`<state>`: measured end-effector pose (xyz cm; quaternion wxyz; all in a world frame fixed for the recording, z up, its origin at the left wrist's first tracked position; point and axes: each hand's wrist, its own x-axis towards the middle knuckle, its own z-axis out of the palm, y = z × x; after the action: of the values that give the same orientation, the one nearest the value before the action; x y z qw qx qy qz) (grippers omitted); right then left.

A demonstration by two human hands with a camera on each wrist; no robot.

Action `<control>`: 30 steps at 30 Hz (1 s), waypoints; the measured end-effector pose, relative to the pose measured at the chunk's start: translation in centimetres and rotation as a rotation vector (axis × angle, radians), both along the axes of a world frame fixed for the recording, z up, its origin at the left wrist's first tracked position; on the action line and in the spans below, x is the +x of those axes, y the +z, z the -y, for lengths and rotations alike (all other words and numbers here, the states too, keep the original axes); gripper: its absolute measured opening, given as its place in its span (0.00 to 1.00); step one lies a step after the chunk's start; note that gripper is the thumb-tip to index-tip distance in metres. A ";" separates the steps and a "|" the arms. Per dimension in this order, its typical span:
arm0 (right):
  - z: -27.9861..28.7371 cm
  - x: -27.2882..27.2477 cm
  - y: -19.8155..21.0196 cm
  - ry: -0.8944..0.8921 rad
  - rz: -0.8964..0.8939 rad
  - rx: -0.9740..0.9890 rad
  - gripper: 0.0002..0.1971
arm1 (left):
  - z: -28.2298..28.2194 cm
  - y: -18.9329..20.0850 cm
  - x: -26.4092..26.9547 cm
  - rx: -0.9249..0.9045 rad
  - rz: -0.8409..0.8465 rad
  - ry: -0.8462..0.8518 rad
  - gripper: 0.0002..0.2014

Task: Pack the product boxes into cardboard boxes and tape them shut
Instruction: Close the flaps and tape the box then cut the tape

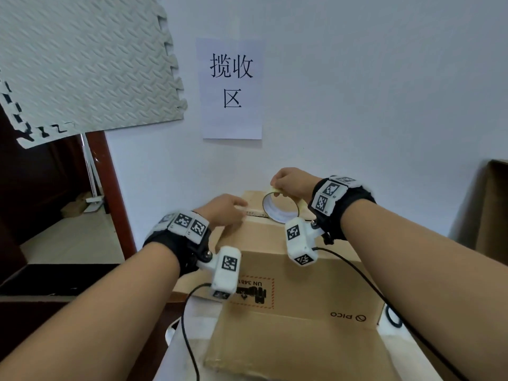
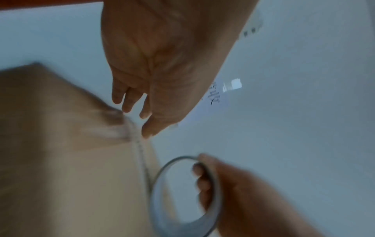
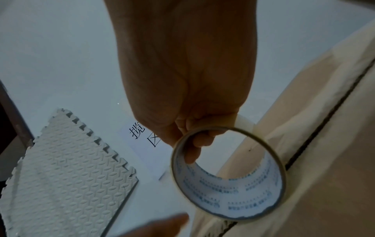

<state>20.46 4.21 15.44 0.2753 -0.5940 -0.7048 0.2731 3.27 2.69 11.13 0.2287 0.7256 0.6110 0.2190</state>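
A brown cardboard box (image 1: 302,292) printed "PICO" and "UN 3481" stands in front of me with its top flaps down. At its far end my right hand (image 1: 291,182) grips a pale tape roll (image 1: 277,215) upright on the box top, fingers through the core (image 3: 229,184). A pale strip of tape (image 3: 246,122) leaves the roll beside the dark flap seam (image 3: 324,120). My left hand (image 1: 225,209) lies just left of the roll with straight fingers (image 2: 146,131) touching the box's far edge. Any product boxes inside are hidden.
The box stands close to a white wall with a paper sign (image 1: 231,86). A grey foam mat (image 1: 82,64) hangs upper left above a dark wooden frame (image 1: 115,193). Another cardboard box (image 1: 492,210) stands at the right edge. Black cables trail from both wrists.
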 end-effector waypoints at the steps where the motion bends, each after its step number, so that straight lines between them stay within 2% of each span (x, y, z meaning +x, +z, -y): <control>1: 0.0 -0.1 0.1 0.010 0.003 -0.001 0.14 | -0.3 0.9 -0.1 0.026 0.115 0.019 0.18; 4: 0.0 -0.3 0.2 0.024 0.021 0.006 0.15 | -0.9 2.7 -0.1 0.006 0.475 0.040 0.13; 7: -0.1 -0.4 0.1 0.020 0.009 0.009 0.12 | -1.3 3.3 0.8 -0.110 0.603 0.018 0.17; 11: -0.1 -0.5 0.0 0.030 0.033 0.017 0.05 | -1.7 3.2 1.7 -0.192 0.594 -0.017 0.19; 17: -0.1 -0.3 0.0 0.044 0.028 0.008 0.11 | -2.0 2.9 2.0 -0.100 0.553 -0.001 0.11; 21: -0.1 -0.2 -0.1 0.053 0.020 0.008 0.07 | -2.1 2.8 2.3 -0.073 0.559 0.012 0.08; 30: -0.1 -0.3 -0.3 0.035 0.016 0.013 0.07 | -2.1 2.8 2.5 -0.055 0.570 0.004 0.04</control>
<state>20.11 4.30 15.17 0.2688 -0.5819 -0.7191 0.2684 5.72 4.83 13.91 0.4102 0.6273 0.5290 0.3980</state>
